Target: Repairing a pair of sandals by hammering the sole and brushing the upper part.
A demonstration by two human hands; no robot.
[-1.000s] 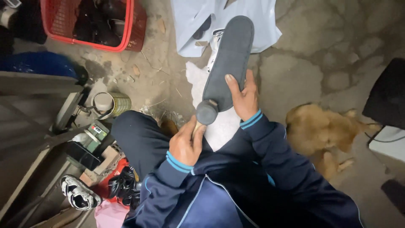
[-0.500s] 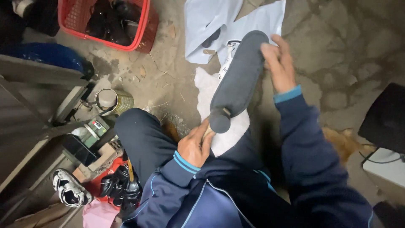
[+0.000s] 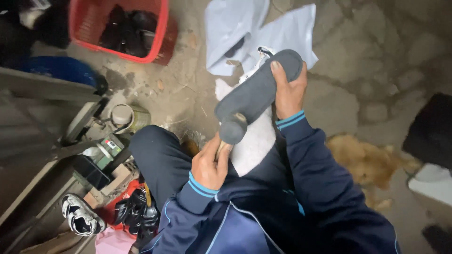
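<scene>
A white shoe with a dark grey sole (image 3: 256, 94) is turned sole-up over my lap. My right hand (image 3: 287, 91) grips the toe end of the sole, thumb across it. My left hand (image 3: 209, 164) holds the wooden handle of a hammer whose round grey head (image 3: 233, 129) rests against the heel end of the sole. The white upper (image 3: 252, 146) shows below the sole. I sit on the ground in a dark blue jacket with light blue cuffs.
A red basket (image 3: 155, 42) with dark shoes stands at the top left. White plastic bags (image 3: 235, 28) lie beyond the shoe. A tin can (image 3: 127, 116), small boxes, black and white sandals (image 3: 80, 216) and a metal frame crowd the left. A tan dog (image 3: 362, 160) lies at the right.
My right hand slid from the heel end up to the toe of the sole and stays there. The shoe tilted more to the right. The hammer head stays against the heel.
</scene>
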